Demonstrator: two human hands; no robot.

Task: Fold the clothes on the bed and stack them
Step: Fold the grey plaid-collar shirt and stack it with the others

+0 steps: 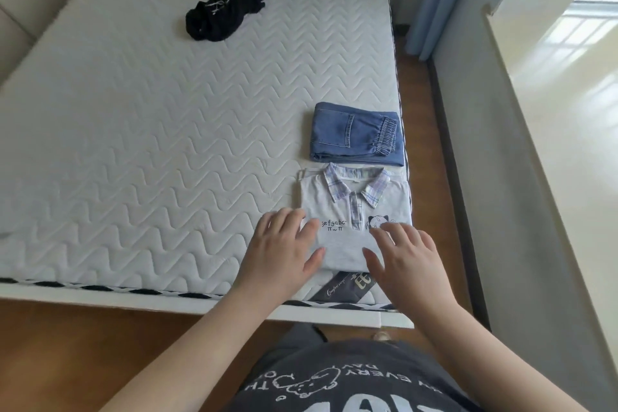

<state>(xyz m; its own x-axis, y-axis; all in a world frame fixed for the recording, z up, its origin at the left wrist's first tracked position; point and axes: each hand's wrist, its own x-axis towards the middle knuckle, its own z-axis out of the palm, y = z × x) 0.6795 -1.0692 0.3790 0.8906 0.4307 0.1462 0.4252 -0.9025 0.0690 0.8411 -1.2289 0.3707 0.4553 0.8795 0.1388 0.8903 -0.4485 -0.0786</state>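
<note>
Both hands lay over the near end of the folded shirt [354,210] as I watched from the feed: the left hand [284,251] spread flat on its left edge, the right hand [406,257] spread flat near its right side, fingers straight and apart, neither one gripping or pinching anything. From my view the shirt, pale grey with a plaid collar, sat squared up at the near right corner of the mattress [167,144], collar pointing away from the camera. Just beyond the shirt, toward the far end, folded jeans [356,133] rested along the same right edge, close to the shirt but not on it. Well away from the shirt, toward the far left, a black garment [222,13] lay crumpled and unfolded.

I judged the step in hand to be the last smoothing of the shirt's fold, with stacking not yet done and one piece not yet folded. As I read it, the next move called for sliding fingers under the shirt from both sides, lifting it level so the fold would hold, and setting it squarely on the jeans; the black garment would then need fetching from across the mattress.
</note>
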